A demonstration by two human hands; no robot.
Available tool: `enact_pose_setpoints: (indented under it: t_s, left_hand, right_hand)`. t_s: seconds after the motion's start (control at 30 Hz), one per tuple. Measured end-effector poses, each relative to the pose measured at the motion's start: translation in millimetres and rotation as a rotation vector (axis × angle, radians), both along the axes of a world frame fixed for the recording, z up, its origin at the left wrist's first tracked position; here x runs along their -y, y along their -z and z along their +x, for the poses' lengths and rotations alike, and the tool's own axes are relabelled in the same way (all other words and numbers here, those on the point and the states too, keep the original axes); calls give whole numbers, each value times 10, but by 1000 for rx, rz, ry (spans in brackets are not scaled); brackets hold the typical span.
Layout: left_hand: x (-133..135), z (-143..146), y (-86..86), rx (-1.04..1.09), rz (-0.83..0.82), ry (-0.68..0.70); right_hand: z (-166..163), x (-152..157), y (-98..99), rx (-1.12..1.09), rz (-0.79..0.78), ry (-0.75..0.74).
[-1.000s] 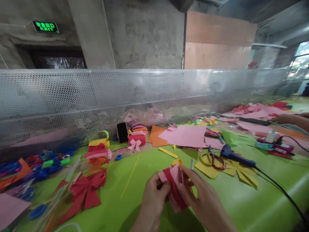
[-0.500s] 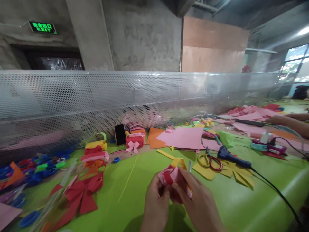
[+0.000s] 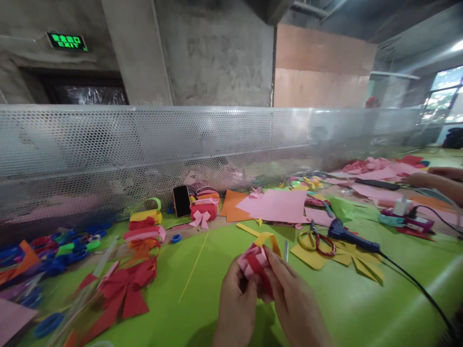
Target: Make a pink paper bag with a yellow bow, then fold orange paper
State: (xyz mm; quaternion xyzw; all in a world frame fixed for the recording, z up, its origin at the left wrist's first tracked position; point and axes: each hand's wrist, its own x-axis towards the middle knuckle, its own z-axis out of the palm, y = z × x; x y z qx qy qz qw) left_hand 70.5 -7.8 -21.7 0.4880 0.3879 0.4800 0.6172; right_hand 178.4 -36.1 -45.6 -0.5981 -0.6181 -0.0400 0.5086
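Near the front of the green table [image 3: 173,313], both of my hands hold a small pink-and-red craft bag [image 3: 256,262]. A yellow strip loops up from its top like a handle. My left hand [image 3: 236,299] grips it from the left, with the thumb pressed against the near side. My right hand [image 3: 294,296] closes over its right side, fingers together. The palms cover the bag's lower part. Just beyond lie a yellow strip [image 3: 248,229] and a thin, pale narrow piece [image 3: 286,250].
Scissors [image 3: 313,241] and a blue glue gun [image 3: 352,236] with a black cord rest on yellow cut-outs at right. Red bow pieces [image 3: 126,289] and blue rings [image 3: 48,324] lie left. Behind stand a phone [image 3: 181,201], finished bags [image 3: 203,212] and a perforated screen [image 3: 162,140]. Another person's hand [image 3: 434,179] is far right.
My hands have turned the bag slightly, so more of its red band shows. My right fingers have shifted along its right side. The view has moved a little.
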Motion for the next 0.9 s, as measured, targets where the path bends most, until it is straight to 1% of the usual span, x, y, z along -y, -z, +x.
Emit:
enact_pose_setpoints:
  t_s: [0.1, 0.17, 0.27, 0.3, 0.37, 0.43, 0.47, 0.53, 0.6, 0.63, 0.7, 0.77, 0.83, 0.9]
  left_hand:
    - [3, 5, 29, -22, -55, 27]
    - [-10, -8, 55, 3, -123, 18]
    - [-58, -50, 69, 176, -247, -59]
    - [-77, -65, 60, 250, -289, -87]
    - [-107, -84, 21, 388, -349, -134]
    - [-117, -80, -26, 490, -388, -170]
    - [-114, -71, -45, 521, -405, -184]
    - [-96, -44, -62, 548, -436, -212]
    - [-74, -17, -51, 545, -436, -228]
    - [-63, -8, -39, 538, -431, -230]
    - [-44, 2, -13, 516, -408, -194]
    - [-24, 3, 2, 489, -367, -144]
    - [-6, -2, -3, 454, -324, -124]
    - [5, -15, -24, 404, -302, -123]
  right_hand:
    - [-14, 6, 8, 61, 6, 34]
    - [-7, 43, 6, 105, 61, 59]
    - [43, 134, 13, 122, 212, 98]
    - [72, 163, 27, 104, 236, 108]
    - [138, 193, 78, 5, 188, 97]
    - [180, 177, 155, -213, 70, 39]
    - [182, 153, 196, -357, 5, -20]
    - [144, 92, 261, -644, -116, -191]
    - [74, 35, 282, -840, -212, -344]
    - [41, 16, 271, -901, -236, -374]
    - [-1, -1, 211, -969, -229, -337]
    - [3, 8, 128, -978, -225, -281]
    - [45, 20, 63, -963, -255, -276]
    - [111, 18, 38, -955, -268, -294]
